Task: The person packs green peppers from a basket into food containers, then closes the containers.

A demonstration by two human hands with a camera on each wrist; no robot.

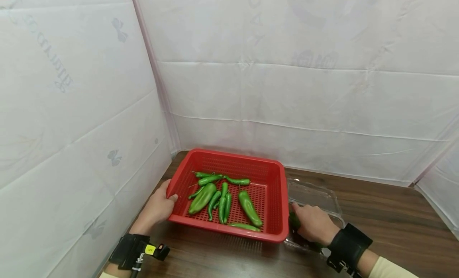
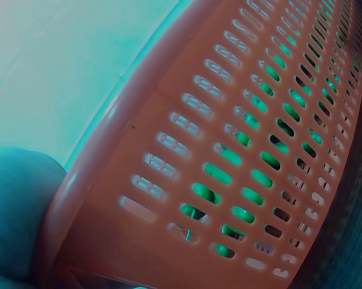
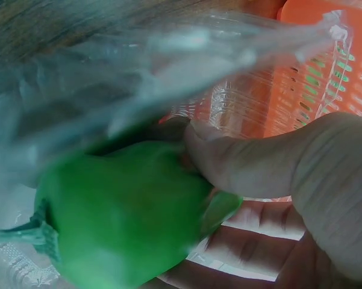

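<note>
Red basket (image 1: 274,190) on brown wooden table (image 1: 387,214), largest thing in hand, perforated, sitting at centre against white draped backdrop; holds a loose pile of green peppers (image 1: 222,200); gripped at left rim by left hand (image 1: 155,210), thumb hooked over the edge, fingers curled round the outer wall; seen close up through slots in left wrist view, basket wall (image 2: 229,150) filling the frame. Clear plastic clamshell tray (image 1: 313,196) just right of basket, touching its right wall, lid open toward the far side. Right hand (image 1: 313,224) resting in the near part of that tray, thumb and fingers (image 3: 259,162) pinching one green pepper (image 3: 120,217), stem pointing left in wrist view. Black wrist straps on both arms.

Judged best done thus: keep basket steadied with a firm left hold so it does not slide; hold the pepper by its body rather than the thin stem; set it down flat inside the thin tray without crushing the flimsy wall; leave room for the lid to fold over.

Faint grey mirrored lettering and butterfly marks on backdrop, not readable; small yellow tag on left strap, too small to read.
</note>
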